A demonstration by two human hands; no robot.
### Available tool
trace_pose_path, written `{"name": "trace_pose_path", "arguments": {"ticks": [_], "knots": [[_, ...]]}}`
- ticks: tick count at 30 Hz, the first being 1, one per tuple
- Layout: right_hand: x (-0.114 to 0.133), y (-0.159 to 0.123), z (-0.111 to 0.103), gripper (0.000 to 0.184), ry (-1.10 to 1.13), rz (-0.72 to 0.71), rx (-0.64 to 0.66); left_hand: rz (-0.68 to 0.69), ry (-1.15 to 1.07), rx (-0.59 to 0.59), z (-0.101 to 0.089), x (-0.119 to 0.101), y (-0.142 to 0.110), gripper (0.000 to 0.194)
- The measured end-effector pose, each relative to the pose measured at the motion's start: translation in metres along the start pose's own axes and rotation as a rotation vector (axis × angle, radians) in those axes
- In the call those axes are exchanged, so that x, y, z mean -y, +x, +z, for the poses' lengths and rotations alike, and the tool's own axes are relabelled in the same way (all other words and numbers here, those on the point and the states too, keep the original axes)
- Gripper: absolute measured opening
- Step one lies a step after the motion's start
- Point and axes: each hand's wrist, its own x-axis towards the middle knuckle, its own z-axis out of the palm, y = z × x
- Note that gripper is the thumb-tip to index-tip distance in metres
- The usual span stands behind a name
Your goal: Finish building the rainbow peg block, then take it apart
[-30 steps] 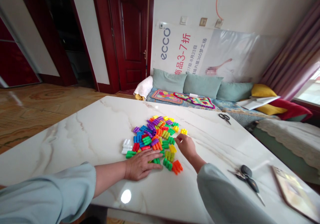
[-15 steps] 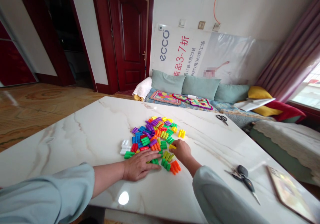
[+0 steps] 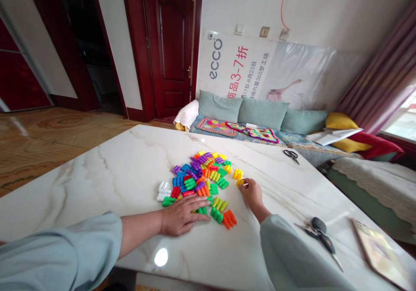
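A loose pile of colourful plastic interlocking blocks (image 3: pixel 198 179) lies on a white marble table (image 3: pixel 97 182). My left hand (image 3: pixel 183 215) rests flat and open on the table, with its fingertips at the pile's near edge, by green blocks (image 3: pixel 202 210). My right hand (image 3: pixel 252 194) lies to the right of the pile, pinching a small yellow block (image 3: pixel 240 182) between its fingertips. That block sits just below a cluster of yellow blocks (image 3: pixel 237 174). Orange blocks (image 3: pixel 229 218) lie near my right wrist, and white blocks (image 3: pixel 164 191) lie left of the pile.
Black-handled scissors (image 3: pixel 291 154) lie near the table's far right edge. Keys with a dark fob (image 3: pixel 320 234) and a framed picture (image 3: pixel 380 252) lie at the right. A sofa with cushions (image 3: pixel 263 115) stands behind the table.
My right hand has moved right from the pile, carrying the yellow block to the yellow cluster. My left hand has stayed in place.
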Motion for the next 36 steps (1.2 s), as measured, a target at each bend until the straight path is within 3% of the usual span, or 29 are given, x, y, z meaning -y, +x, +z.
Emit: {"name": "trace_pose_path", "arguments": {"ticks": [8, 13, 24, 30, 36], "knots": [[-0.011, -0.007, -0.003, 0.024, 0.086, -0.066, -0.107, 0.018, -0.029, -0.03, -0.001, 0.0, 0.001, 0.059], [-0.005, -0.017, -0.008, 0.031, 0.058, -0.213, 0.036, 0.014, -0.054, -0.046, -0.001, 0.0, 0.001, 0.06], [0.002, -0.021, -0.008, 0.037, -0.084, -0.252, 0.114, 0.011, -0.036, -0.026, -0.001, 0.0, 0.001, 0.059], [0.016, -0.035, -0.011, 0.026, -0.116, -0.245, 0.212, 0.01, -0.034, -0.03, -0.003, -0.001, 0.001, 0.056], [0.027, -0.048, -0.002, 0.019, -0.278, -0.328, 0.172, 0.012, 0.008, 0.001, -0.002, -0.001, -0.001, 0.058]]}}
